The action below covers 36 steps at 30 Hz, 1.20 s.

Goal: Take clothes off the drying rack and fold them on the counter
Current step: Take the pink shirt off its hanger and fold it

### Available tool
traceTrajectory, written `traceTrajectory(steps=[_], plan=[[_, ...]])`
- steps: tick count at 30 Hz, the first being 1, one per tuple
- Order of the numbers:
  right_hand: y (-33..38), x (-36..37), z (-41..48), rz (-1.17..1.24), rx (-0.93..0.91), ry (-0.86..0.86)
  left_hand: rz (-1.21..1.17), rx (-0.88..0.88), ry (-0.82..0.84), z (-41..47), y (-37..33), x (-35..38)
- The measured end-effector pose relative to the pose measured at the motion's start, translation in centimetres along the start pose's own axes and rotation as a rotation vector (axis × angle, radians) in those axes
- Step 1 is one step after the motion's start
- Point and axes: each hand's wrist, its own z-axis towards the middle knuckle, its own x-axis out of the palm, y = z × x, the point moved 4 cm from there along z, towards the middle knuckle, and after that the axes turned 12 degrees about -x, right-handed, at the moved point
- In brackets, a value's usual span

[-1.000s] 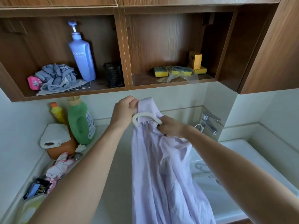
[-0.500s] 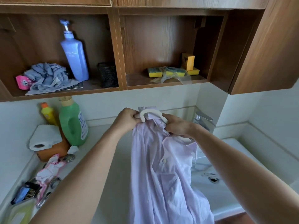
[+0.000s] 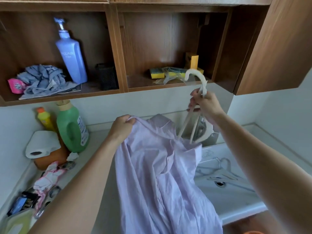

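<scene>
The left hand point(image 3: 122, 128) is curled tight on the top edge of a pale purple shirt point(image 3: 160, 174). It pinches the cloth near the collar and holds it up. The shirt hangs down long and loose in front of the counter point(image 3: 101, 146), right beside the white sink point(image 3: 236, 200).

The right hand point(image 3: 205, 105) is higher up and off to the right. Its fingers are wrapped around the neck of a white hanger point(image 3: 202, 80), just under the hook. The hook pokes up in front of the wooden shelf point(image 3: 67, 94). The hanger is tilted, and its low end dips into the neck hole of the shirt. The rest of it is out in the open.

Behind the hanger is a shiny thing that may be the tap, but it is too blurry to be sure.

More hangers point(image 3: 222, 173) lie in the sink near the drain.

On the counter to the left stand a green bottle point(image 3: 70, 129) and a small yellow bottle point(image 3: 44, 119), side by side. A roll of paper point(image 3: 42, 144) sits on an orange tub in front of them.

Up on the shelf are a tall blue pump bottle point(image 3: 70, 54), a bunched grey cloth point(image 3: 42, 80), a black mesh cup point(image 3: 107, 76) and some yellow sponges point(image 3: 157, 73).
</scene>
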Motion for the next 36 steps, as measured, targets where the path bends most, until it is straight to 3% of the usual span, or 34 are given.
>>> traceTrajectory(steps=[5, 9, 15, 18, 22, 25, 29, 32, 36], plan=[[7.9, -1.2, 1.7, -0.079, -0.351, -0.129, 0.004, 0.027, 0.196, -1.1, -0.2, 3.3], [9.2, -3.3, 1.2, -0.516, -0.487, -0.062, -0.022, 0.050, 0.141, -1.3, -0.4, 4.4], [-3.7, -6.9, -1.6, -1.152, -0.041, 0.502, -0.134, -0.001, 0.165, -1.3, -0.5, 6.1], [-8.7, -9.0, -3.1, -1.178, 0.167, 0.616, -0.167, -0.038, 0.201, -1.2, -0.4, 6.5], [-14.1, -11.2, -4.1, -1.288, 0.296, 0.698, -0.154, -0.171, 0.129, -0.9, 0.2, 6.3], [-17.0, -10.2, -3.3, -1.272, 0.241, 0.609, -0.236, -0.232, 0.120, -0.8, 1.2, 5.7], [-17.0, -5.3, -2.2, -1.112, -0.068, 0.501, -0.102, -0.296, 0.127, -2.0, 1.8, 5.4], [-19.3, -1.1, -2.6, -0.749, 0.040, 0.568, 0.013, -0.255, 0.219, -3.3, 1.9, 5.4], [-23.2, 3.1, -5.2, -0.602, 0.217, 0.664, -0.053, -0.167, 0.115, -5.2, 2.3, 3.7]])
